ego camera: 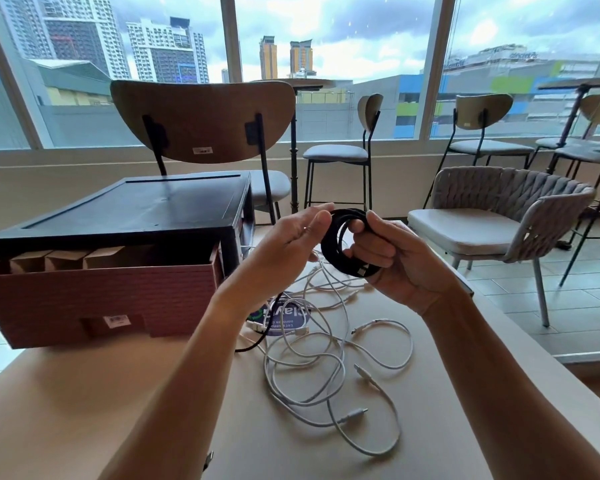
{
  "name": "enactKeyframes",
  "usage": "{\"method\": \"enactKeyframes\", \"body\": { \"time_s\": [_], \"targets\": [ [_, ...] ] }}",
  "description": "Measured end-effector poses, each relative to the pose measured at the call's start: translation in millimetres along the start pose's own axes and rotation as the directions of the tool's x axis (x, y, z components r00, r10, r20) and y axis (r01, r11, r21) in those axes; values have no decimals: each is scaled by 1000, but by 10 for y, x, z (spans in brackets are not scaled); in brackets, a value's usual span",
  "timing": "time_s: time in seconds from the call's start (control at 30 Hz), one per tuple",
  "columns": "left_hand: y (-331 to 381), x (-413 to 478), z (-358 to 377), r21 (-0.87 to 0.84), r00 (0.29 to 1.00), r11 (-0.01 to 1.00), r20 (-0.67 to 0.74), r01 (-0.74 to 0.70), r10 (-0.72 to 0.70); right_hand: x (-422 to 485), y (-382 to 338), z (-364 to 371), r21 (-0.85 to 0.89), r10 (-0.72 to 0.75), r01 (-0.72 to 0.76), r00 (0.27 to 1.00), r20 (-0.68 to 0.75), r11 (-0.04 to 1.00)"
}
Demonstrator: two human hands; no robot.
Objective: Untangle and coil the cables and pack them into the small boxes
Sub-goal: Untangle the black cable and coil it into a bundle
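Note:
A black cable (pixel 336 244) is wound into a small coil and held up above the table. My right hand (pixel 395 258) grips the coil, fingers curled through its loops. My left hand (pixel 291 244) touches the coil's left side with its fingers fairly straight, thumb near the loops. Below lies a tangle of white cables (pixel 333 362) with several plugs showing. A second black cable (pixel 257 341) trails under my left forearm. Small cardboard boxes (pixel 63 259) stand in the reddish-brown box (pixel 97 299) at the left.
A dark lid or tray (pixel 136 209) sits on top of the reddish-brown box. A round blue sticker (pixel 284 318) is on the beige table (pixel 84 410). Chairs and stools stand beyond the table's far edge, by the windows.

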State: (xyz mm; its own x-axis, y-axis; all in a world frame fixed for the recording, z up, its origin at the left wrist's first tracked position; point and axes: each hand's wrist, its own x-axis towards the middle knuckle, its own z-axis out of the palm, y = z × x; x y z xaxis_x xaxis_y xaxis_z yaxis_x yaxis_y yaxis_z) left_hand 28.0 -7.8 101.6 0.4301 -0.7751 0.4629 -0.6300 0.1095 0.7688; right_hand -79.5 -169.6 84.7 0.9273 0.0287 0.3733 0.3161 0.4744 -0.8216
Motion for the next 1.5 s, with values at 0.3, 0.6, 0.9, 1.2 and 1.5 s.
{"method": "enactKeyframes", "body": {
  "time_s": [0.3,0.6,0.9,1.2,1.5],
  "targets": [
    [0,-30,38,-25,999,999,28,-39,40,-10,-7,101,22,30,-30,1000,3,999],
    [-11,-16,105,75,995,995,-74,-67,72,62,53,149,-11,69,-69,997,-45,998],
    [-71,-11,-68,189,983,978,-143,-84,112,103,60,250,-286,124,-181,970,-208,941],
    [-151,-25,-90,144,996,990,-93,4,9,111,50,306,-840,15,-247,961,-274,483],
    [-54,-24,-68,-20,993,1000,-118,-10,7,140,71,396,-735,-6,-164,975,-223,658]
  ]
}}
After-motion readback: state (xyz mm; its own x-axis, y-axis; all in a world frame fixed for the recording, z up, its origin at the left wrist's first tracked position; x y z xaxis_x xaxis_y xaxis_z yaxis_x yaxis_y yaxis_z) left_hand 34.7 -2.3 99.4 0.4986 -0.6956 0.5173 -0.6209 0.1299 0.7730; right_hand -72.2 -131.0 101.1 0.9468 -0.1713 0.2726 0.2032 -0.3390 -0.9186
